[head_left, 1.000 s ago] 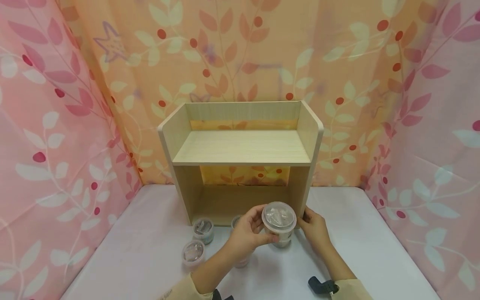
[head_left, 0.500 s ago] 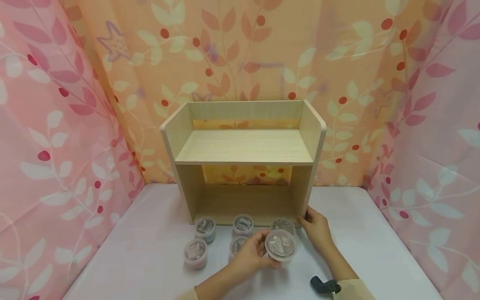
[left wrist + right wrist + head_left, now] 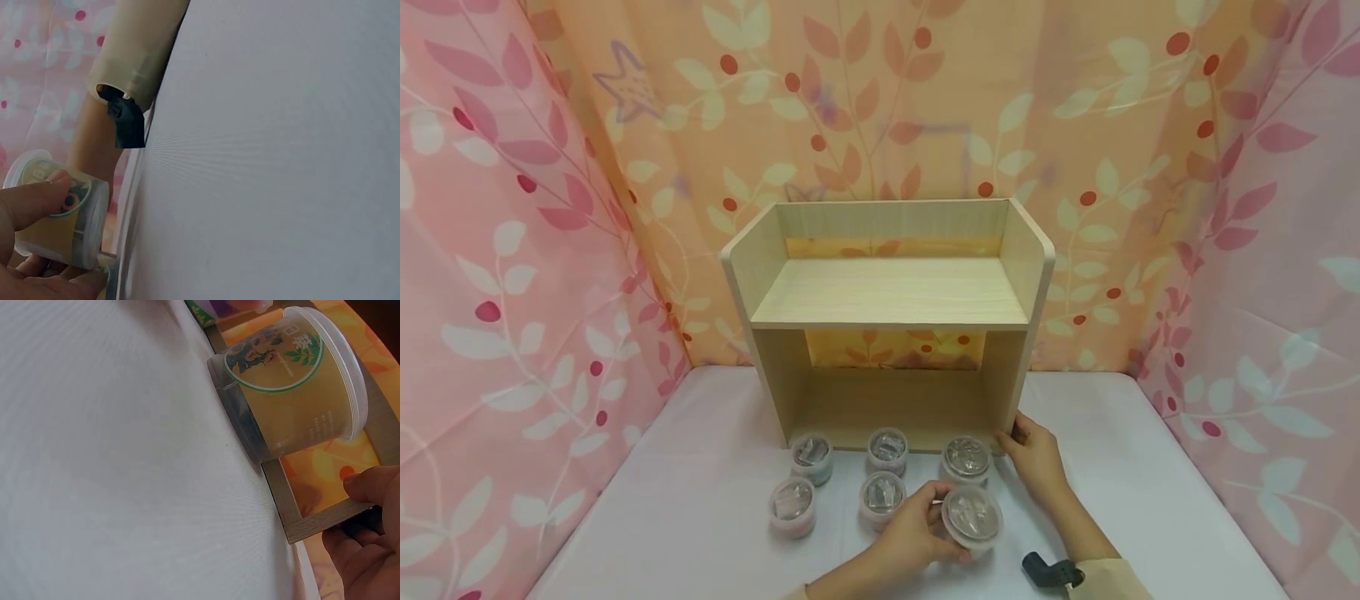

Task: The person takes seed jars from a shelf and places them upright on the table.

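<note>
My left hand (image 3: 916, 533) grips a clear plastic tub (image 3: 972, 514) with a lid, thumb on the near side and fingers round the far side. In the left wrist view this tub (image 3: 59, 219) shows a printed label; whether its base touches the table I cannot tell. My right hand (image 3: 1037, 458) holds the lower right front corner of a small two-tier wooden shelf (image 3: 891, 292). In the right wrist view its thumb and fingers pinch the side panel (image 3: 319, 522). Right behind the held tub stands another lidded tub (image 3: 966, 458), close to the shelf's front.
More lidded tubs stand before the shelf: two in the middle, the rear tub (image 3: 887, 450) and the front tub (image 3: 882, 498), and two at left, the rear tub (image 3: 812, 458) and the front tub (image 3: 792, 506). The white tabletop (image 3: 685, 508) is enclosed by patterned curtains (image 3: 880, 100).
My left hand has brought its tub down and toward me, away from the shelf front, then slightly right. The tubs behind it came into view. My right hand has stayed at the shelf corner.
</note>
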The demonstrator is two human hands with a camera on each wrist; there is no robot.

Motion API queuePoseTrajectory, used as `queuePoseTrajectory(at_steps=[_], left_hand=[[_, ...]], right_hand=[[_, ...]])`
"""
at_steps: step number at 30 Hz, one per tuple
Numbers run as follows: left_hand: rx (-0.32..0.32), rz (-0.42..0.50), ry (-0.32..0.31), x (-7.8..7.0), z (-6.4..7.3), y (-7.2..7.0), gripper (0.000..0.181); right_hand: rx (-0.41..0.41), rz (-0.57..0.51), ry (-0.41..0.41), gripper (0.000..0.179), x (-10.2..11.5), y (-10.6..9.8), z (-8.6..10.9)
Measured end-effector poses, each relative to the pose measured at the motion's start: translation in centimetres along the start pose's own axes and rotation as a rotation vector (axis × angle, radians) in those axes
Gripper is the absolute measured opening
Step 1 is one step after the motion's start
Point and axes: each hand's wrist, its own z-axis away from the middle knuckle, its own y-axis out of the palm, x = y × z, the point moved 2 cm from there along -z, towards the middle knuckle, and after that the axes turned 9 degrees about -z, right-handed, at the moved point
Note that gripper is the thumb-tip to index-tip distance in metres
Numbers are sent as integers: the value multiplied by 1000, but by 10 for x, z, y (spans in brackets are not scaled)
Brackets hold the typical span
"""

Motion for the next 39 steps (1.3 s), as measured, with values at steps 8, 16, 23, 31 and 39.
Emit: queuePoseTrajectory(at_steps=[8, 16, 23, 31, 39], left_hand=[[-11, -38, -37, 7, -4, 4, 79], [-68, -214, -44, 14, -9, 9, 79], [-112, -235, -28, 16, -12, 13, 77], [-138, -279, -18, 15, -9, 11, 77], [-153, -348, -60, 10, -3, 7, 81]], right_hand=[[10, 18, 1, 56, -2, -2, -1], [-5, 53, 0, 56, -4, -10, 1], [-16, 47, -6, 55, -5, -12, 2], [1, 52, -11, 56, -6, -9, 0], [29, 42, 14, 58, -4, -2, -1]])
